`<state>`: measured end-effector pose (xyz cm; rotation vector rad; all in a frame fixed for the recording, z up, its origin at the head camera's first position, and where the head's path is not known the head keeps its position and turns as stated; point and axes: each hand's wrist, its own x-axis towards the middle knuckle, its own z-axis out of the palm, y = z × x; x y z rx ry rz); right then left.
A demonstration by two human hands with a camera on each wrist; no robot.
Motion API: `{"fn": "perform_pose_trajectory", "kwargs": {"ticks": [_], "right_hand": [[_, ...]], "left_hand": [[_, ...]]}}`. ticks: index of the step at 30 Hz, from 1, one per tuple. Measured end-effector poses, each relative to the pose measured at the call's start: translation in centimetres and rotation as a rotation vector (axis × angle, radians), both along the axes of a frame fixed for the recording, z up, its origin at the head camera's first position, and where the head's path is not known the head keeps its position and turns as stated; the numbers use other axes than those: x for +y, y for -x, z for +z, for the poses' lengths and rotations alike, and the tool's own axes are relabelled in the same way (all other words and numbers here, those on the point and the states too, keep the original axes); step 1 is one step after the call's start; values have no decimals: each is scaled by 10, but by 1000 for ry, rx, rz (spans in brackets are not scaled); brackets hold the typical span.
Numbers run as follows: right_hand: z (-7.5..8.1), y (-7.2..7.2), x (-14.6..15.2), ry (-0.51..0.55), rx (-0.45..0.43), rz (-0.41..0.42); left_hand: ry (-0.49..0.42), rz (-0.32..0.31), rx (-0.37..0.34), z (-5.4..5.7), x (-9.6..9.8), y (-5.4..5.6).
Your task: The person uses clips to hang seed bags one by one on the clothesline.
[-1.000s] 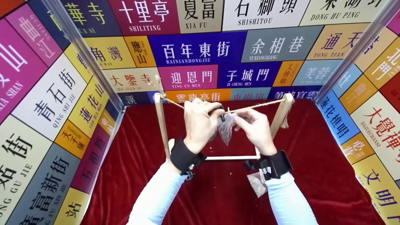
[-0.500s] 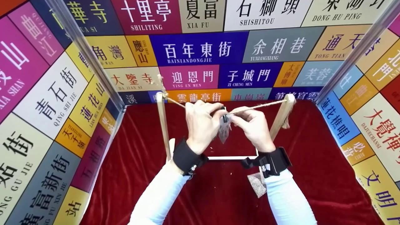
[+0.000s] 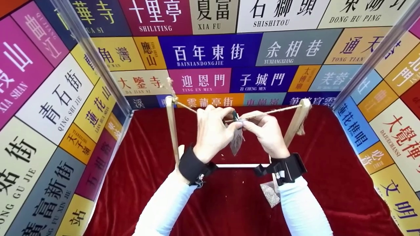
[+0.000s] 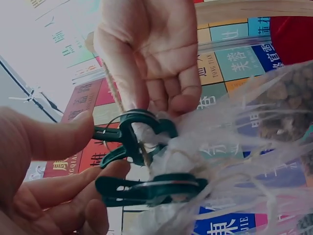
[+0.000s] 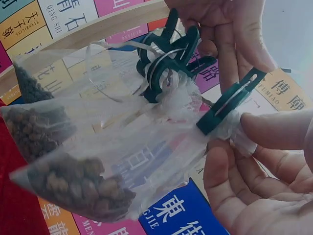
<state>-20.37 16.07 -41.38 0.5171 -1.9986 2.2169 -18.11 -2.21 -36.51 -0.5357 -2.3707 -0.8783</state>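
In the right wrist view, my left hand (image 5: 230, 29) pinches the handles of a green spring clip (image 5: 225, 110) between thumb and fingers. That clip sits across the gathered neck of a sheer drawstring bag (image 5: 161, 166) with brown pebbles at its bottom. My right hand (image 5: 264, 176) pinches the bunched top of this bag just beside the clip. Two more green clips (image 5: 168, 73) hold similar bags close by, with small stones inside. The left wrist view shows the jute rope (image 4: 112, 88) running to the clips. Both hands are up at the rope (image 3: 282, 109) in the head view.
The rope spans two wooden posts (image 3: 172, 127) (image 3: 297, 119) of a frame with a pale crossbar (image 3: 242, 166) low down. A small bag of pale grit (image 3: 270, 194) lies by my right forearm on the red velvet cloth (image 3: 229, 209). Panels with printed signs (image 3: 210, 52) surround the space.
My right hand has shifted slightly left, and its fingertips now meet my left fingers at the clip. The hanging bag has swung and bunched up a little beneath them.
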Motion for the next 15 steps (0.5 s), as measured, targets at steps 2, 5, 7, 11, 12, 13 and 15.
{"fn": "perform_pose_trajectory", "kwargs": {"ticks": [2, 5, 7, 11, 12, 13, 15], "right_hand": [[-1, -1, 1, -19, 3, -9], [-5, -2, 4, -58, 25, -25], [-7, -3, 7, -92, 42, -29], [-13, -5, 16, -145, 89, -45], [-16, -5, 18, -156, 101, -59], [-20, -6, 22, -175, 124, -77], [-30, -6, 29, -256, 195, -146]], "left_hand": [[11, -10, 2, 0, -3, -2], [-19, -37, 67, -2, -9, -9], [-64, -58, 143, -6, -14, -15], [-156, -101, 257, -22, -25, -30], [-166, -102, 277, -27, -29, -33], [-168, -95, 297, -34, -32, -36], [-154, -69, 330, -48, -39, -42]]}}
